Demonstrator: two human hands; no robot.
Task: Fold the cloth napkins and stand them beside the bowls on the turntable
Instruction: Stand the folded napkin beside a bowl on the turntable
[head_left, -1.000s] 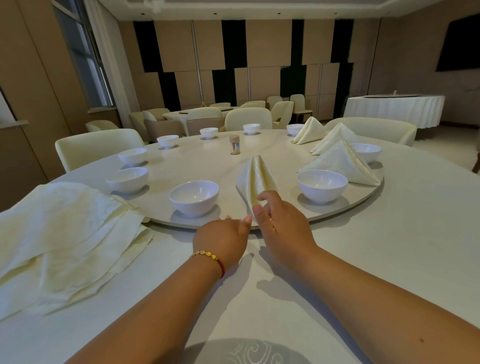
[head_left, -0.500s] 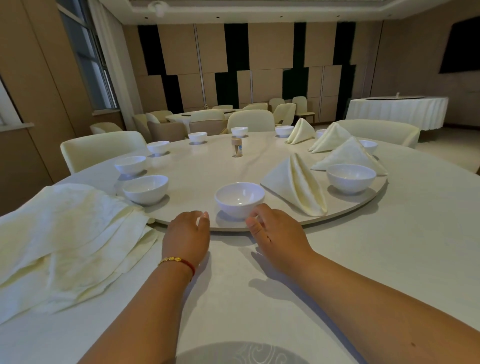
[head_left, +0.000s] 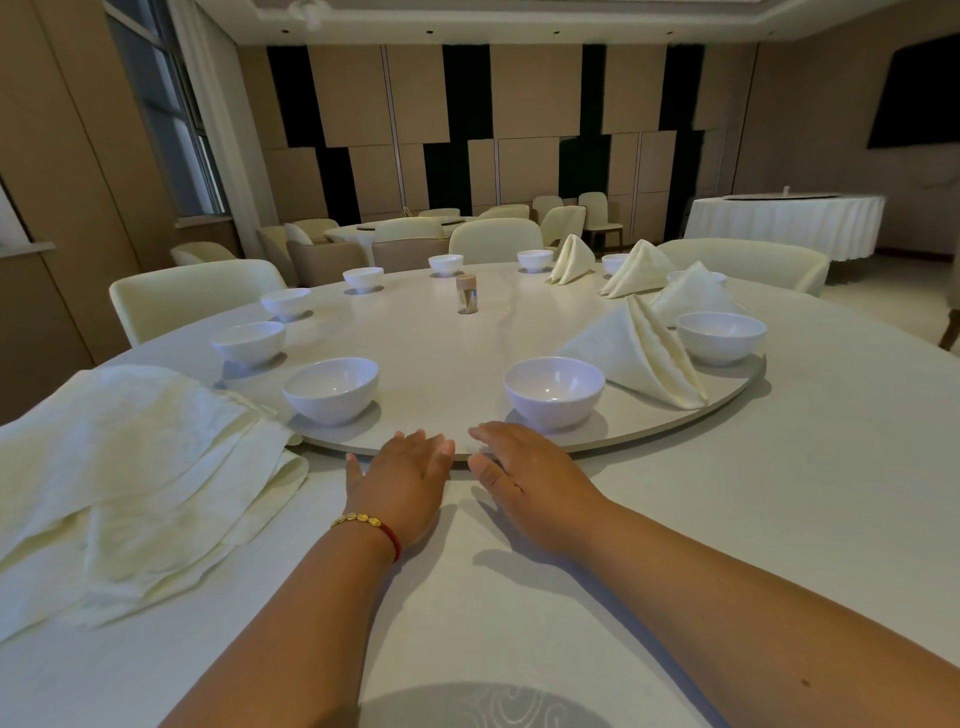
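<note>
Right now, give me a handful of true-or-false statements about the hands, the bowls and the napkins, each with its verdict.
1. Both hands rest at the near edge of the turntable. True: left hand, right hand, palms down.
2. The right hand holds a folded napkin. False: it holds nothing.
3. Four folded napkins stand on the turntable's right side. True; the nearest folded napkin is beside a bowl.
4. The nearest bowl has a napkin on its left. False: that spot is bare.
5. The unfolded napkin pile lies on the turntable. False: it mostly lies on the table, left of it.

Restaurant banquet room: round tables (head_left: 779, 519), turntable (head_left: 441, 353) (bowls (head_left: 554, 391) set), padded chairs (head_left: 192, 296).
</note>
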